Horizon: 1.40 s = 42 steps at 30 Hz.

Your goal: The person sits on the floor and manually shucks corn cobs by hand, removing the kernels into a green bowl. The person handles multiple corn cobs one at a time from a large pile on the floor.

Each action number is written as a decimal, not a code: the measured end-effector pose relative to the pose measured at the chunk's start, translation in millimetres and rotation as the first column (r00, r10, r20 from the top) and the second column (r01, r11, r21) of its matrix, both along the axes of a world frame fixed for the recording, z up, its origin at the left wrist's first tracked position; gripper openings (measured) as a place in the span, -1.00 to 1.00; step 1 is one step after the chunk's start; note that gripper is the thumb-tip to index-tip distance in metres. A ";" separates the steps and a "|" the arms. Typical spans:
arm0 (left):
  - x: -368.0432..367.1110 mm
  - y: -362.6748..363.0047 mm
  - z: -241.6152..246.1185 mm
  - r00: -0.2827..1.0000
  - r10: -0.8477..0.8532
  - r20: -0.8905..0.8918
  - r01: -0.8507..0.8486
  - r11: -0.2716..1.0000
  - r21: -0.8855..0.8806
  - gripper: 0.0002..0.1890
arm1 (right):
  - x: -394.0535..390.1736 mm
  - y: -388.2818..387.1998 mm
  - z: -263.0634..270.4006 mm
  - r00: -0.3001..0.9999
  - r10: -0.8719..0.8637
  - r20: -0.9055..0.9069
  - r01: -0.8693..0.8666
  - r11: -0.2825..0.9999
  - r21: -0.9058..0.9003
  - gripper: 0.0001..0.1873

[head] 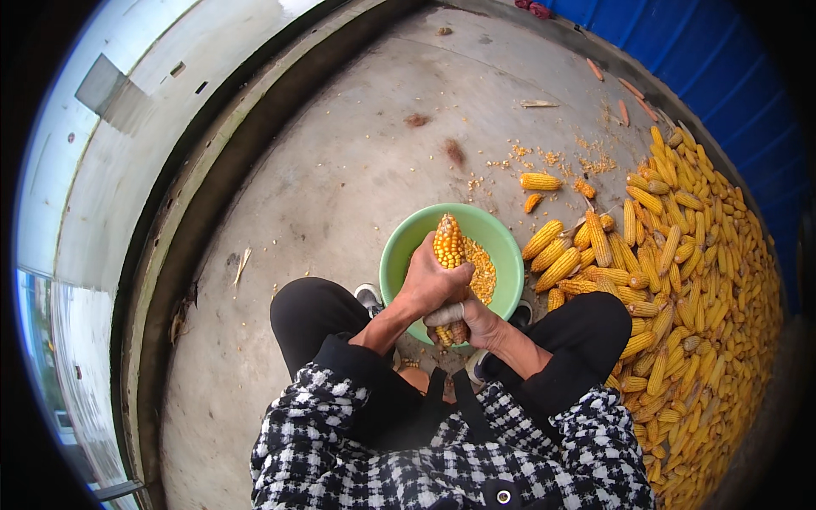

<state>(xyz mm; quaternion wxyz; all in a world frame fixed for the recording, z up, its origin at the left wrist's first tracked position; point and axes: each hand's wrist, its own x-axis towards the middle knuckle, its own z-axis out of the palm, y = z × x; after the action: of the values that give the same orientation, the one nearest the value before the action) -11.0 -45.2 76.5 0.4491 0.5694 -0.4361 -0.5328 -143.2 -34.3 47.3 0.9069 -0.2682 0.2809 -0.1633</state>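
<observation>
An ear of corn [449, 245] points up and away from me over a green plastic basin [390, 255]. My left hand [428, 274] is wrapped around its middle, thumb across the kernels. Close below, my right hand [472, 320] grips the lower part, and a pale wrapping covers one of its digits. Corn also shows beneath the right hand; whether it is the same ear or a second one, I cannot tell. Loose yellow kernels [481, 271] lie in the basin's right side. The hands hide part of the basin's inside.
A large heap of corn ears [695, 306] spreads along my right, its near ears close to the basin. Beyond the basin, a single ear [540, 182] and scattered kernels [596, 162] lie on the concrete floor [319, 191]. Bare cobs [623, 112] rest near a blue wall [707, 64].
</observation>
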 end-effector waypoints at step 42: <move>-28.5 0.2 -8.4 0.888 0.414 0.200 -0.258 0.809 -0.527 -0.87 | 42.1 -27.1 -63.6 0.784 -0.602 -0.153 0.253 0.535 -0.806 -0.64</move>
<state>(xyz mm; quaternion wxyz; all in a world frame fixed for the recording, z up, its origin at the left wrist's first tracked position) -39.5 -45.0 68.1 0.5927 0.5818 -0.5108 -0.2221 -101.2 -61.4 -16.3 0.5599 -0.5654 0.4310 -0.4255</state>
